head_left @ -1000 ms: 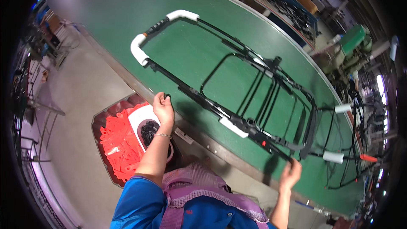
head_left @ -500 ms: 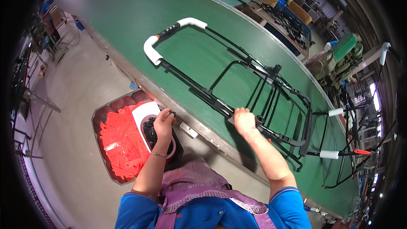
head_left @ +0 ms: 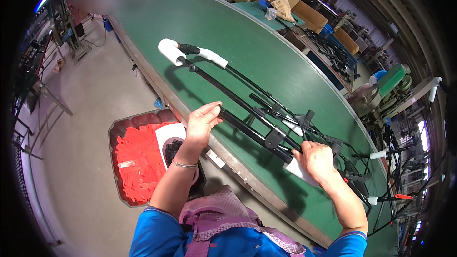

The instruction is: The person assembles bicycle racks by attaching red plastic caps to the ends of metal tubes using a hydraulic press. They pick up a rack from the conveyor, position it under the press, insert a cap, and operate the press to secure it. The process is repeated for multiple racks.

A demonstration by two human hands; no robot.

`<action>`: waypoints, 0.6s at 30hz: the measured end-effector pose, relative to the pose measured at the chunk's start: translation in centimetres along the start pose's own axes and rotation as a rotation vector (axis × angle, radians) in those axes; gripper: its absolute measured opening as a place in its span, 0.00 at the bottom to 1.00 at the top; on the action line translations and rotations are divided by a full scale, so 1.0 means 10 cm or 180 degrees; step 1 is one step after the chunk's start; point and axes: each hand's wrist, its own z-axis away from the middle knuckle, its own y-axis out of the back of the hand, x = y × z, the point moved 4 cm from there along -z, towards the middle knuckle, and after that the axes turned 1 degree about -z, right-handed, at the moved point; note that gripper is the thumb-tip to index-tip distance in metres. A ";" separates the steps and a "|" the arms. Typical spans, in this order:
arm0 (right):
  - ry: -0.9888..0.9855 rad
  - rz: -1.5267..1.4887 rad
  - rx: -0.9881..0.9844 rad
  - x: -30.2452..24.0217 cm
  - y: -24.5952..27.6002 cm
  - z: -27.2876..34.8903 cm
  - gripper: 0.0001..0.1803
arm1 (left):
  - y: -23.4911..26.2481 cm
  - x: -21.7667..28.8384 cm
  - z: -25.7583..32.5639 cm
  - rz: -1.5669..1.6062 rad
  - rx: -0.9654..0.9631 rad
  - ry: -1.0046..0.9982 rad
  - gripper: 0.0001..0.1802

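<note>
A black tubular metal frame (head_left: 247, 109) with white foam grips is tipped up on its edge over the green conveyor belt (head_left: 228, 33). My left hand (head_left: 202, 123) pinches the frame's lower black tube near the belt's near edge. My right hand (head_left: 318, 161) grips the frame at a white grip piece (head_left: 297, 169) further right. The frame's far end carries a curved white handle (head_left: 172, 51) with a black sleeve. A black hinge bracket (head_left: 275, 138) sits on the tube between my hands.
A red tray (head_left: 138, 162) of orange plastic parts, with a white tub of black pieces (head_left: 167, 140), stands on the floor at my left. More black frames (head_left: 395, 171) lie further right on the belt. Cardboard boxes (head_left: 309, 14) and machines stand beyond the belt.
The frame lay flat on the belt; now it is lifted and turned onto its edge. My left hand rose from the belt's edge onto the tube, and my right hand took the white grip.
</note>
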 end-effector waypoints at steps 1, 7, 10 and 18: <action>-0.0038 -0.0033 -0.0029 -0.01 0.01 0.01 0.19 | -0.02 0.00 -0.02 -0.0021 -0.0078 0.0024 0.15; -0.0096 -0.0128 -0.0022 0.12 0.06 0.06 0.19 | -0.27 -0.06 0.11 -0.0152 0.0390 -0.0154 0.15; -0.0125 -0.0128 -0.0017 0.20 0.06 0.08 0.19 | -0.42 -0.08 0.15 -0.0221 0.0478 -0.0357 0.17; -0.0216 -0.0182 -0.0058 0.44 0.11 0.08 0.18 | -0.78 -0.17 0.35 -0.0342 0.0361 -0.0686 0.21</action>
